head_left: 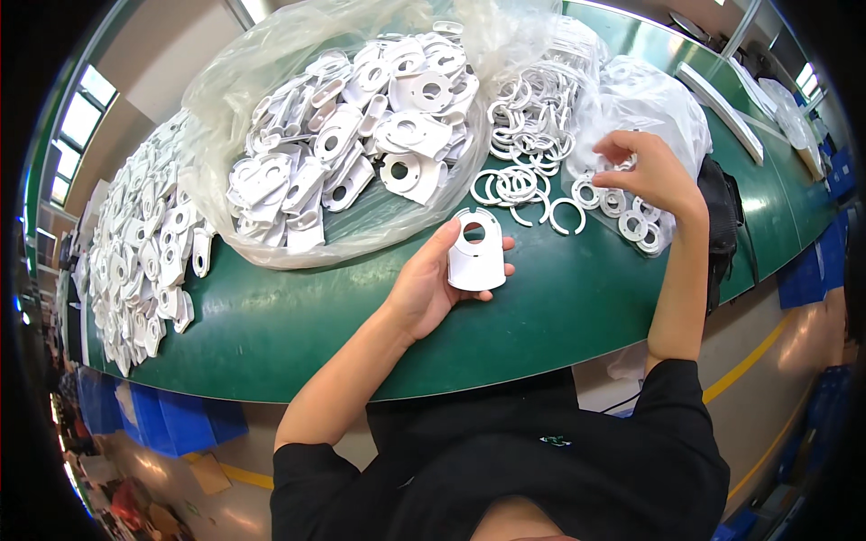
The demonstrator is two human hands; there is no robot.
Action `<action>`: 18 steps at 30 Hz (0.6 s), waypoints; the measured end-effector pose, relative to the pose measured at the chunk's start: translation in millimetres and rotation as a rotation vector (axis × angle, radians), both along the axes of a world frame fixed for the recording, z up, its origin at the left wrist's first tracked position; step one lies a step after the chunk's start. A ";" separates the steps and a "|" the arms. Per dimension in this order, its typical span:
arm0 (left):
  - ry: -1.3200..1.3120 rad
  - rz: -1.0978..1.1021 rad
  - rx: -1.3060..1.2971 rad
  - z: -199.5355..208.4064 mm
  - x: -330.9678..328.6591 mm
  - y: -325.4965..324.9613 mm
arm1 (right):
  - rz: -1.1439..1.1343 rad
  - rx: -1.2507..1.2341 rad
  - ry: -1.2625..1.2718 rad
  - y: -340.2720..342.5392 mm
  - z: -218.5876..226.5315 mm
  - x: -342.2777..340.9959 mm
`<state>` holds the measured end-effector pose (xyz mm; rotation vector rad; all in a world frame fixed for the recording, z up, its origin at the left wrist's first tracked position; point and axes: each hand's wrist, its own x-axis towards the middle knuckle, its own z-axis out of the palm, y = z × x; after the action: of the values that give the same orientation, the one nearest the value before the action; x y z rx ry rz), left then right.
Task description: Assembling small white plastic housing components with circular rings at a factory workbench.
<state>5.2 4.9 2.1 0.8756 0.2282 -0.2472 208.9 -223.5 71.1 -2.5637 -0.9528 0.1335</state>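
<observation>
1. The left hand [427,281], at the centre of the frame, grips 1 white plastic housing [476,269]; its thumb lies along the near edge and its fingers wrap behind, tips showing past the other side.
2. The housing is tilted up off the green surface [307,311], its round hole toward the top.
3. The right hand [651,173], right of centre and higher, hangs with curved fingers spread, a gap between thumb and forefinger.
4. Just beside and below it lie white round rings [634,225] and a clear bag [645,95].
5. White C-shaped rings [519,185] lie loose at upper centre.
6. More housings [419,135] fill a large plastic bag [316,255], upper left; another heap [135,261] spreads at far left.
</observation>
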 end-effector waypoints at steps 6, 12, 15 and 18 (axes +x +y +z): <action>-0.024 -0.062 -0.082 -3.1 0.0 -1.6 | 0.608 0.509 0.178 61.7 -24.6 -49.6; 0.000 -0.005 0.097 -0.7 -2.8 -4.3 | 0.622 0.555 0.035 82.3 -45.2 -72.5; 0.004 0.036 0.057 -2.0 -4.2 1.4 | 0.427 0.676 0.150 87.0 -50.7 -66.4; 0.006 0.092 0.043 -0.1 -3.3 3.7 | 0.301 0.602 0.065 86.2 -64.3 -58.0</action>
<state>1.8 8.5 2.1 0.9048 0.2800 -0.1598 150.8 -137.3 6.8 -1.8536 -1.1419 0.0082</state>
